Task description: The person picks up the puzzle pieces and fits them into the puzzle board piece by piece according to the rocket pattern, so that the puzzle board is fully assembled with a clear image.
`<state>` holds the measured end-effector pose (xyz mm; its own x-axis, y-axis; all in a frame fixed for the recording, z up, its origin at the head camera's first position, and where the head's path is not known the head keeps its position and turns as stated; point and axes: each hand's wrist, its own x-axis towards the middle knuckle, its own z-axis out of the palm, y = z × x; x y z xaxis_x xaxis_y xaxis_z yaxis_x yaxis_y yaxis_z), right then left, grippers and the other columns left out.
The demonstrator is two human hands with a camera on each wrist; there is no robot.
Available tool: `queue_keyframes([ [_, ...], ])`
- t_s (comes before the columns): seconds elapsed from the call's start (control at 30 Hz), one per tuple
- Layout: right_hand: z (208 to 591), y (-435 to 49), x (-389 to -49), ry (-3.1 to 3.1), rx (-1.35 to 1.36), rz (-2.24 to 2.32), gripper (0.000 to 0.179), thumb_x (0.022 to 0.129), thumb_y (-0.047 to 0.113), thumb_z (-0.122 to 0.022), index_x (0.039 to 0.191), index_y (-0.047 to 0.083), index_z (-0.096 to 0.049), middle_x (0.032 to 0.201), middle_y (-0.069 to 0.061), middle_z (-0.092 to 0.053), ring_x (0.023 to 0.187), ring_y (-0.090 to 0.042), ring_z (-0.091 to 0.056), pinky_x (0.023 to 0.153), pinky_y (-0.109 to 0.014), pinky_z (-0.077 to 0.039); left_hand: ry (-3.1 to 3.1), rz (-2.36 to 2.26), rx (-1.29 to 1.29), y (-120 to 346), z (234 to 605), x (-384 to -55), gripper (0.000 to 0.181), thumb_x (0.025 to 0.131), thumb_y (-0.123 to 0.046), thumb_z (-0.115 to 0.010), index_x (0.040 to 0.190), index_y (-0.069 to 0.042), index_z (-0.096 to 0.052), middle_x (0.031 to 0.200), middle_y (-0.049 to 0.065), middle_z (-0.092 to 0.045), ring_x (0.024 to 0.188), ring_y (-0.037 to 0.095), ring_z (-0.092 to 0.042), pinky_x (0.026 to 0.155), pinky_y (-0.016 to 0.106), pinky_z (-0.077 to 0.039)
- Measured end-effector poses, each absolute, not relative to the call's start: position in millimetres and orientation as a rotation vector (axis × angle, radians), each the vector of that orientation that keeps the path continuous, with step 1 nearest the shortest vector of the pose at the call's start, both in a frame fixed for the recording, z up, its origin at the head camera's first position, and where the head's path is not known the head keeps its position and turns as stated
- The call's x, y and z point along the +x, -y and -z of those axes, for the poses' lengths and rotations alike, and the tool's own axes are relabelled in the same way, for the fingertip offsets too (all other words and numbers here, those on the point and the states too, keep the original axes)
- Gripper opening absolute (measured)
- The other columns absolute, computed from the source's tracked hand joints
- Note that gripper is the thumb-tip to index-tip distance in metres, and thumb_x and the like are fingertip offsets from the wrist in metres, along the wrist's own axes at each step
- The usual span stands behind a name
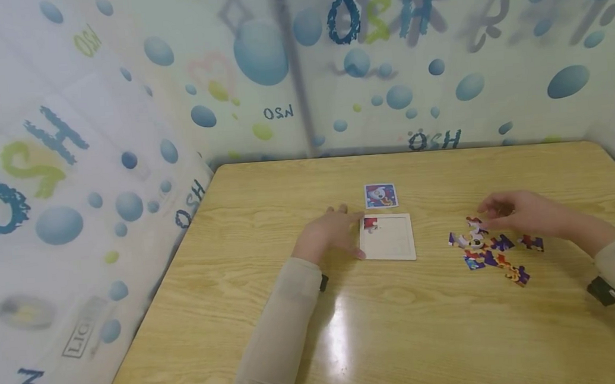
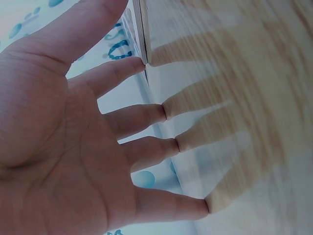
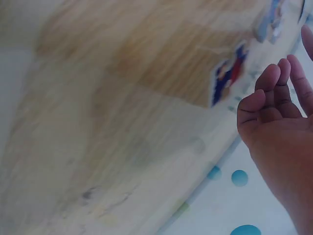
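Observation:
My left hand rests its spread fingertips on the table, thumb and index finger at the left edge of a square white puzzle frame. In the left wrist view, the palm faces the camera and holds nothing. One red and purple puzzle piece lies in the frame's upper left corner. Over a loose pile of puzzle pieces reaches my right hand, its thumb by a piece at the pile's top edge. In the right wrist view its fingers are loosely bent, with the thumb mostly out of sight.
A small picture card with a white figure on a purple ground lies just beyond the frame. A single piece sits right of the pile. The wooden table meets patterned walls at the back and left.

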<state>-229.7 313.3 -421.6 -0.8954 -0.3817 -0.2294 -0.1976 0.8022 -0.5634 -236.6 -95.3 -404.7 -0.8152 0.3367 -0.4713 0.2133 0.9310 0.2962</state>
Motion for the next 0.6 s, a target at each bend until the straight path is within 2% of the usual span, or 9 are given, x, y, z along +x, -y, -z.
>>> queue_keyframes([
  [0.27, 437.4, -324.8, -228.5, -2.621, -0.406, 0.779, 0.053, 0.098, 0.044, -0.076, 0.135, 0.008, -0.064, 0.108, -0.003, -0.063, 0.084, -0.007, -0.050, 0.066, -0.025, -0.046, -2.553, -0.309, 0.379, 93.8, 404.7, -236.2, 0.104, 0.083, -0.046, -0.089, 0.168, -0.036, -0.031, 0.181, 0.010, -0.007, 0.168, 0.041, -0.003, 0.131, 0.072, -0.016],
  [0.6, 442.2, -326.8, -229.2, -2.630, -0.375, 0.808, 0.052, 0.098, 0.045, -0.077, 0.132, 0.008, -0.066, 0.105, -0.002, -0.060, 0.085, -0.008, -0.049, 0.067, -0.025, -0.043, -2.549, -0.328, 0.373, 93.5, 405.1, -236.5, 0.103, 0.084, -0.045, -0.089, 0.169, -0.035, -0.030, 0.181, 0.011, -0.006, 0.167, 0.042, -0.002, 0.131, 0.073, -0.015],
])
